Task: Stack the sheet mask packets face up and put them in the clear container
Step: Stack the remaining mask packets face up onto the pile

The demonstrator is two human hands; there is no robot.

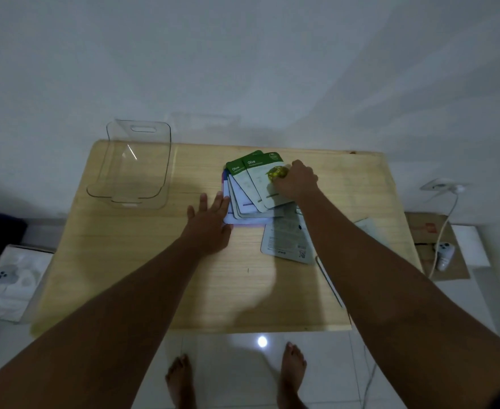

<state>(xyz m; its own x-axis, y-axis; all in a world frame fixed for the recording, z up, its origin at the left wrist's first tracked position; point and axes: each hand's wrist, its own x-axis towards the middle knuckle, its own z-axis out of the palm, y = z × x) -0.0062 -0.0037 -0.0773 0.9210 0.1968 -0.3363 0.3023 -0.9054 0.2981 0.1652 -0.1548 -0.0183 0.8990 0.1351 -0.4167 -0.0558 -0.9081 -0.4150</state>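
Presently, findings by item, places given relative to the fanned stack.
Fanned stack: sheet mask packets lying face up on the table, splayed, edges not squared.
Top packets: two with green headers reading "Olive", white lower halves, a yellow-green olive picture on the uppermost; pale lilac and white packets beneath.
Face-down packet: grey-white back with fine print and a code square, just beside the stack's near right corner, partly under the right forearm.
Further packet: pale corner showing beyond the right forearm; face cannot be told.
Right hand: on the uppermost packet, fingers curled down upon it; grip underneath cannot be told.
Left hand: flat, fingers extended and together, touching the stack's left edge, holding nothing.
Clear container: well left of the stack, open-topped, slotted handle in its far wall.
Count: one container; two Olive packets; stack total cannot be told.
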